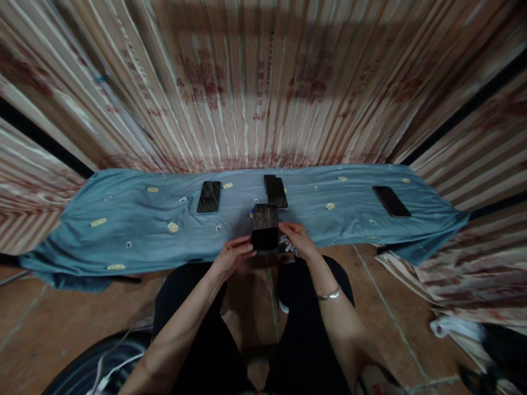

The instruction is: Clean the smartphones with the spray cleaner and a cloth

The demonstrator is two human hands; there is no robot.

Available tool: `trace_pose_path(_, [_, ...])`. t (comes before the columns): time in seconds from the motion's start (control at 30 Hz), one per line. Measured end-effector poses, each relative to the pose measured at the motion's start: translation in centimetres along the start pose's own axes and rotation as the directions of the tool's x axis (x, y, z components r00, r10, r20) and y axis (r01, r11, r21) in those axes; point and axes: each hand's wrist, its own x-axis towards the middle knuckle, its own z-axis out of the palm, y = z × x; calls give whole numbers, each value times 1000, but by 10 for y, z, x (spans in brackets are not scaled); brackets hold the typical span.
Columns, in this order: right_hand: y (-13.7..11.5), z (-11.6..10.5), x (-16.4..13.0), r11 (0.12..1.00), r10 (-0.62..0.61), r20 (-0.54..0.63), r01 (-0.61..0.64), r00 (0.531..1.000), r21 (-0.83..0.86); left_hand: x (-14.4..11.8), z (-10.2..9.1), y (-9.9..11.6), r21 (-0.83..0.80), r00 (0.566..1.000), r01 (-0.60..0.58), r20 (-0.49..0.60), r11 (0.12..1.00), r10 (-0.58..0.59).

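Observation:
A dark, glossy smartphone point(264, 229) is held over the near edge of the cloth-covered table, its screen facing up. My left hand point(233, 255) pinches its lower left corner between thumb and fingers. At its right edge, my right hand point(300, 238) grips with bent fingers. Something small and patterned point(288, 244) shows below the right fingers; I cannot make out what it is. Just beyond the held phone, two dark phones point(276, 193) lie close together, partly overlapping. Another smartphone point(209, 197) rests to the left, and one more phone point(391, 201) lies far to the right.
A blue-green cloth point(135, 219) with pineapple prints covers the long narrow table. Striped curtains point(247, 82) hang behind and beside it, with dark poles point(45, 137) at the sides. A round black object point(99, 365) with a white cable stands on the tiled floor at lower left.

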Motion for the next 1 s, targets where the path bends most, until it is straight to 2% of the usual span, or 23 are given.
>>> trace_pose_path(0.13, [-2,-10,-6,999,51,114,-53,992,13,14,18,4,-12,998,-47,-50,999,46])
trace_pose_path(0.2, [-1,-13,-6,998,33,109,-39,993,50,21,29,6,-13,997,-64,-54,998,63])
trace_pose_path(0.33, [4,-18,3,990,-15,-69,24,997,136,38,52,7,-31,996,-78,-45,996,76])
trace_pose_path(0.5, [9,-23,22,987,-62,-278,101,959,128,68,74,7,-9,996,-89,-8,996,89])
trace_pose_path(0.6, [12,-23,31,981,-78,-333,131,940,141,83,80,9,10,995,-102,10,995,102])
trace_pose_path(0.8, [16,-21,34,977,-125,-323,173,938,123,94,82,17,78,992,-126,34,989,124])
trace_pose_path(0.93, [8,-21,39,968,-80,-333,152,940,198,101,84,27,184,986,-164,58,969,156])
trace_pose_path(1.0, [0,-23,47,973,-100,-328,162,939,166,107,86,32,214,982,-187,59,959,179])
